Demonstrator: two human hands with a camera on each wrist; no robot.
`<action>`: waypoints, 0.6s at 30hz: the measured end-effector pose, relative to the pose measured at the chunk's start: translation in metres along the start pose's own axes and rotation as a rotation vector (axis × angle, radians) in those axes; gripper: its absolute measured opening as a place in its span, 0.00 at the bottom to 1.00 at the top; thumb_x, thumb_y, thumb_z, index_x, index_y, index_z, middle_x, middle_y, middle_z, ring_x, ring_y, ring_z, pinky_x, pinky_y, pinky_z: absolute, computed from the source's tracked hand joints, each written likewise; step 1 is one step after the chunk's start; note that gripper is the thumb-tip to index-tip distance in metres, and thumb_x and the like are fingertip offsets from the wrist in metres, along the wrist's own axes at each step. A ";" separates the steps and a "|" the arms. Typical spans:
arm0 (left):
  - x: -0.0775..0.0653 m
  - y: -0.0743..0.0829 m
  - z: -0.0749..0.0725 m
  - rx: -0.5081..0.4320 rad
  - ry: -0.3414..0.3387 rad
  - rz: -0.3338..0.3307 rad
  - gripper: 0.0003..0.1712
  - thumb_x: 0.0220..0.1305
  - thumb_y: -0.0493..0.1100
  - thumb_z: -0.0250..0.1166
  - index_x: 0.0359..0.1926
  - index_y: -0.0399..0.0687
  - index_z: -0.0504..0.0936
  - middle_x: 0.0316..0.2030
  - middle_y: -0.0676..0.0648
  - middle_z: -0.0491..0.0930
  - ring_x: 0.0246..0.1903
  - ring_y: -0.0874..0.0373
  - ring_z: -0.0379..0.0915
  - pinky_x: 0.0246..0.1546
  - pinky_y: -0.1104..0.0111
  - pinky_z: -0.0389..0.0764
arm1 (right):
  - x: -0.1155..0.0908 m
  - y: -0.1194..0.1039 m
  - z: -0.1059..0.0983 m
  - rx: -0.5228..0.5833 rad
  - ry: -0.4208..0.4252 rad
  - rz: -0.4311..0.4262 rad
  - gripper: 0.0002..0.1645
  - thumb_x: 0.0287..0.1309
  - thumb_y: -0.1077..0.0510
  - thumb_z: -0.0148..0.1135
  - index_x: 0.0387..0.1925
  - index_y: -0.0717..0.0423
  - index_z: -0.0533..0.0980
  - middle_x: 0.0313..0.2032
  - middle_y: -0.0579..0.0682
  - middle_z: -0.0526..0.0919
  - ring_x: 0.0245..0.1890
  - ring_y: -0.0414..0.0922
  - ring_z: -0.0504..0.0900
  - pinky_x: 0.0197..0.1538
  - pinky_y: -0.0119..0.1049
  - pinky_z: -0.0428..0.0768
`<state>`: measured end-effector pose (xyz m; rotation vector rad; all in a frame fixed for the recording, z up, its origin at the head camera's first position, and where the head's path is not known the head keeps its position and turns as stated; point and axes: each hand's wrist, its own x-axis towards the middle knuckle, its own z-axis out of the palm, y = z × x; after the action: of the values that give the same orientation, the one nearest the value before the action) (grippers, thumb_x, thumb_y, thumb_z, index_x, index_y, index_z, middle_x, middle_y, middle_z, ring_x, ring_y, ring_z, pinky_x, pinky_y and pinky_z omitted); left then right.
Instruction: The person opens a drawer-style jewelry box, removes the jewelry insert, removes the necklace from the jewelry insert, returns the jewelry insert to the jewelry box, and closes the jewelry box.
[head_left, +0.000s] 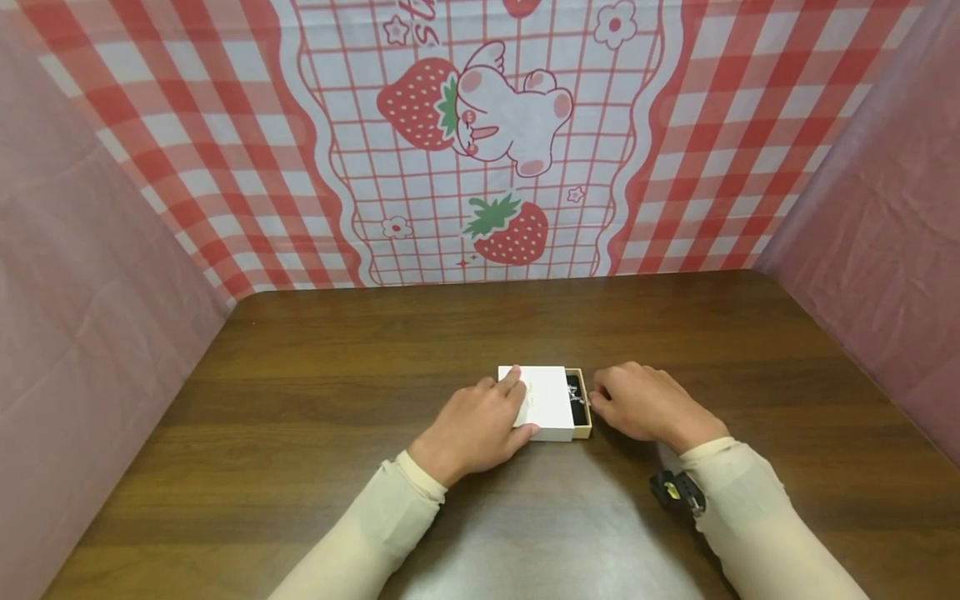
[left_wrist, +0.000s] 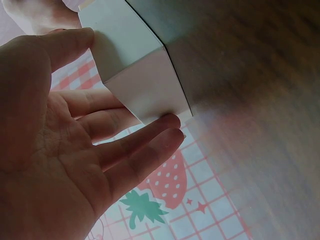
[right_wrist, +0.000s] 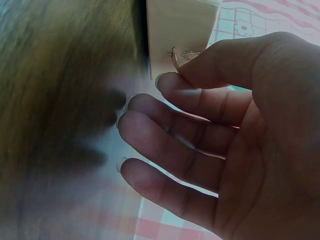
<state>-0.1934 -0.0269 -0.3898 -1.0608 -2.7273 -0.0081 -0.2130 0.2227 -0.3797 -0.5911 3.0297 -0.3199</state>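
A small white slide-out jewelry box lies on the table, its white sleeve (head_left: 549, 408) partly off the tan drawer (head_left: 582, 432). My left hand (head_left: 477, 423) holds the sleeve from its left end, thumb on the near side and fingers over the top and far side. Black lining and a silvery piece of jewelry (head_left: 575, 394) show in the drawer's exposed right end. At that end, my right hand (head_left: 651, 406) pinches a thin ribbon pull (right_wrist: 174, 60) on the drawer front between thumb and index finger. Its other fingers are loosely bent beside the table.
The brown wooden table (head_left: 337, 350) extends around the box. Behind it hangs a red-and-white checked cloth (head_left: 720, 150) with strawberry prints, and pink cloths (head_left: 877, 217) flank both sides. A black wrist device (head_left: 677, 492) is strapped at the right sleeve.
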 end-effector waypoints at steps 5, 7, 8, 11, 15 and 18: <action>0.001 0.000 0.000 -0.006 -0.016 -0.008 0.31 0.70 0.61 0.59 0.59 0.41 0.78 0.65 0.39 0.74 0.49 0.47 0.80 0.40 0.58 0.83 | 0.000 0.001 -0.001 -0.002 0.000 -0.003 0.17 0.63 0.54 0.60 0.18 0.46 0.71 0.18 0.43 0.70 0.21 0.42 0.69 0.28 0.41 0.69; 0.001 0.000 0.000 -0.008 -0.019 -0.010 0.31 0.70 0.61 0.59 0.59 0.41 0.79 0.65 0.39 0.74 0.49 0.47 0.80 0.41 0.58 0.83 | 0.000 0.001 -0.002 0.000 0.000 -0.004 0.17 0.63 0.54 0.60 0.18 0.46 0.71 0.18 0.43 0.69 0.21 0.42 0.69 0.28 0.40 0.69; 0.001 0.000 0.000 -0.009 -0.021 -0.011 0.31 0.70 0.61 0.59 0.59 0.41 0.78 0.65 0.39 0.74 0.49 0.47 0.80 0.41 0.58 0.83 | 0.000 0.001 -0.002 0.001 0.000 -0.003 0.17 0.63 0.54 0.60 0.18 0.46 0.71 0.18 0.43 0.69 0.21 0.42 0.69 0.28 0.40 0.69; 0.002 0.000 -0.001 -0.009 -0.023 -0.011 0.31 0.70 0.61 0.59 0.59 0.41 0.79 0.65 0.39 0.73 0.50 0.47 0.80 0.42 0.58 0.83 | 0.000 0.001 -0.003 0.009 -0.005 -0.003 0.17 0.64 0.54 0.60 0.19 0.46 0.71 0.18 0.43 0.69 0.21 0.42 0.69 0.27 0.40 0.68; 0.002 0.000 -0.002 -0.012 -0.025 -0.011 0.31 0.70 0.61 0.59 0.59 0.41 0.79 0.65 0.39 0.73 0.50 0.47 0.80 0.42 0.58 0.83 | -0.001 0.001 -0.004 0.014 -0.010 0.000 0.16 0.64 0.54 0.60 0.19 0.46 0.72 0.18 0.44 0.69 0.21 0.42 0.69 0.27 0.40 0.67; 0.002 0.000 -0.002 -0.014 -0.021 -0.010 0.31 0.70 0.61 0.59 0.59 0.41 0.79 0.65 0.39 0.73 0.49 0.47 0.80 0.41 0.58 0.83 | -0.001 0.001 -0.005 0.008 -0.009 0.003 0.16 0.63 0.54 0.60 0.19 0.46 0.71 0.18 0.44 0.69 0.21 0.42 0.68 0.27 0.40 0.67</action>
<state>-0.1942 -0.0258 -0.3879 -1.0562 -2.7549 -0.0175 -0.2132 0.2249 -0.3752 -0.5851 3.0195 -0.3281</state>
